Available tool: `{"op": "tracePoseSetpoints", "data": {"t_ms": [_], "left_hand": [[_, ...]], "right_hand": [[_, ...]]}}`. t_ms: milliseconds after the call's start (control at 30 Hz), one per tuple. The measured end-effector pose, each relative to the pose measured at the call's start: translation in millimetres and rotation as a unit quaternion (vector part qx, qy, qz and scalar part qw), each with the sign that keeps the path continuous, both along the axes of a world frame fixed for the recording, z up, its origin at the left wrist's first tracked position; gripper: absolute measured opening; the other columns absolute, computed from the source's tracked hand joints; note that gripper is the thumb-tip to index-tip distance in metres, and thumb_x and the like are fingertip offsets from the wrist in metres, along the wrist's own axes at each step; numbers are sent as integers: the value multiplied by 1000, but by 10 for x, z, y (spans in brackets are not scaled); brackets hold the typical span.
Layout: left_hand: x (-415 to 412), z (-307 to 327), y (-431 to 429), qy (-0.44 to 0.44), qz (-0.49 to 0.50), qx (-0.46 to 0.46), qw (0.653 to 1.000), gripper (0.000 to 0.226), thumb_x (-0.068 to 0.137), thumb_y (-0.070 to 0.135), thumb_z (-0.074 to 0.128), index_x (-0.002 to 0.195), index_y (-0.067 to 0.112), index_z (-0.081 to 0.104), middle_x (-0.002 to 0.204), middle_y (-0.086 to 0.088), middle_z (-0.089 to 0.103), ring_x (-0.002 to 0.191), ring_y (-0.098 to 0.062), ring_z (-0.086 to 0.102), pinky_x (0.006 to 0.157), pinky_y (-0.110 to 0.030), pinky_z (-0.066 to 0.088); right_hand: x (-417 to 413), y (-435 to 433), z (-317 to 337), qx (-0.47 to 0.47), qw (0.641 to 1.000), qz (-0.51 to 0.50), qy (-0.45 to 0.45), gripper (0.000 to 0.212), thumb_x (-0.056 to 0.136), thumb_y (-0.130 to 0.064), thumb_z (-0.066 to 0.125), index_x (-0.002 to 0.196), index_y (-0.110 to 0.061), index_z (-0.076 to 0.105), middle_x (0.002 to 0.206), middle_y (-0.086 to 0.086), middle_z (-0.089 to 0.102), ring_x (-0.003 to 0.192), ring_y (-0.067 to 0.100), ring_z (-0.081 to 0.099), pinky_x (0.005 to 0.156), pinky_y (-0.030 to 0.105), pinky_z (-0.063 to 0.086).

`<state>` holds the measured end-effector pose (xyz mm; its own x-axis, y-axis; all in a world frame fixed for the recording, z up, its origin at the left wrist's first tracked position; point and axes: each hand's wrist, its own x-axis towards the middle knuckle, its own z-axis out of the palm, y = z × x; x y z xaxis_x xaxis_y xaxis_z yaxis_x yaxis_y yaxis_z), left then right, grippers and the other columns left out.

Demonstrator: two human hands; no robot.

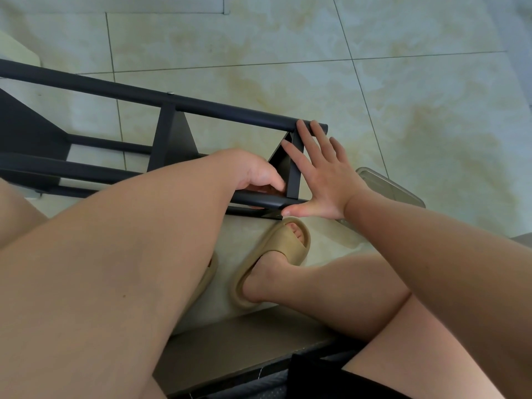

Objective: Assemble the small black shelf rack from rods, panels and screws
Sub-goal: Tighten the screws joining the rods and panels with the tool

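Note:
The black shelf rack (pixel 121 90) lies on its side on the tiled floor, its rods running from the left edge to the centre. My right hand (pixel 325 174) lies flat with straight, spread fingers against the end panel (pixel 295 171) at the rack's right end, thumb at the lower rod (pixel 259 200). My left hand (pixel 253 174) reaches in from the left, its fingers curled at the inner side of that panel just above the lower rod. What the fingertips pinch is hidden.
A clear plastic box (pixel 394 188) sits on the floor right of my right hand. My feet in tan slippers (pixel 273 254) rest just below the rack's end. A silver screw head (pixel 170 93) shows on the upper rod. Open tile stretches beyond the rack.

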<state>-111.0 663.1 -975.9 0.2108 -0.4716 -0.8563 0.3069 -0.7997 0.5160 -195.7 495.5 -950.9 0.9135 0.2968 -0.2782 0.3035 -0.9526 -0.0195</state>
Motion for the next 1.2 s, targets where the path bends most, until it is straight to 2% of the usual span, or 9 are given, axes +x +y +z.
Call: {"op": "tracePoseSetpoints", "data": {"t_ms": [133, 167, 267, 400, 667, 833, 967, 1133, 1200], "left_hand": [[21, 21, 43, 26, 2, -12, 1000, 27, 94, 18, 60, 116, 6, 70, 118, -13, 70, 106, -28, 66, 99, -38, 48], [26, 24, 56, 37, 3, -16, 999, 31, 94, 17, 59, 121, 6, 68, 122, -13, 69, 111, -28, 65, 102, -39, 48], [29, 19, 48, 62, 20, -19, 998, 25, 92, 19, 60, 112, 6, 70, 102, -11, 70, 86, -24, 66, 81, -35, 55], [12, 3, 5, 16, -3, 9, 1000, 16, 92, 23, 62, 90, 9, 70, 79, -6, 71, 63, -17, 66, 61, -27, 53], [17, 33, 37, 40, 7, -15, 999, 22, 93, 16, 59, 109, 5, 69, 103, -13, 68, 88, -24, 63, 78, -33, 52], [0, 50, 7, 35, 26, -3, 999, 17, 93, 19, 59, 99, 7, 69, 88, -9, 69, 70, -21, 64, 65, -30, 54], [-3, 30, -11, 32, 4, 3, 999, 19, 93, 18, 61, 104, 4, 67, 92, -14, 67, 73, -23, 63, 67, -31, 52], [21, 12, 33, 41, 11, -23, 999, 25, 96, 15, 57, 116, 8, 69, 122, -14, 69, 110, -29, 65, 94, -36, 52], [35, 3, 52, 68, 25, -26, 997, 22, 96, 14, 56, 111, 12, 71, 115, -12, 70, 100, -25, 67, 85, -34, 55]], "right_hand": [[-2, -5, -13, 3, 1000, 3, -3, 127, 65, -102, 28, 162, -24, 1, 168, 14, -15, 155, 37, -13, 122, 62, 10], [-2, -9, -15, 6, 1000, 5, -3, 127, 66, -101, 28, 162, -23, 1, 168, 14, -15, 155, 37, -13, 123, 61, 9], [3, -19, -21, 19, 1000, 12, 1, 127, 67, -101, 27, 162, -21, -1, 168, 16, -17, 154, 37, -17, 125, 57, 3], [9, -25, -27, 25, 1000, 13, 5, 128, 68, -101, 28, 162, -20, -5, 167, 17, -19, 153, 36, -20, 125, 56, -1], [21, -27, -21, 0, 1000, 27, -6, 128, 69, -101, 23, 162, -16, -3, 166, 21, -15, 153, 39, -18, 124, 54, -8], [30, -37, -20, 6, 1000, 25, -1, 128, 70, -101, 25, 162, -17, -4, 166, 21, -17, 153, 38, -19, 125, 53, -6], [32, -31, -22, 5, 1000, 23, 3, 129, 69, -100, 26, 162, -17, -4, 166, 20, -17, 153, 38, -19, 125, 54, -6], [28, -34, -29, 7, 1000, 23, 0, 128, 70, -100, 27, 163, -17, -2, 167, 20, -16, 153, 39, -18, 125, 56, -4], [27, -32, -29, 6, 1000, 23, 0, 128, 70, -100, 26, 163, -17, -2, 167, 20, -16, 153, 39, -18, 125, 56, -3]]}}
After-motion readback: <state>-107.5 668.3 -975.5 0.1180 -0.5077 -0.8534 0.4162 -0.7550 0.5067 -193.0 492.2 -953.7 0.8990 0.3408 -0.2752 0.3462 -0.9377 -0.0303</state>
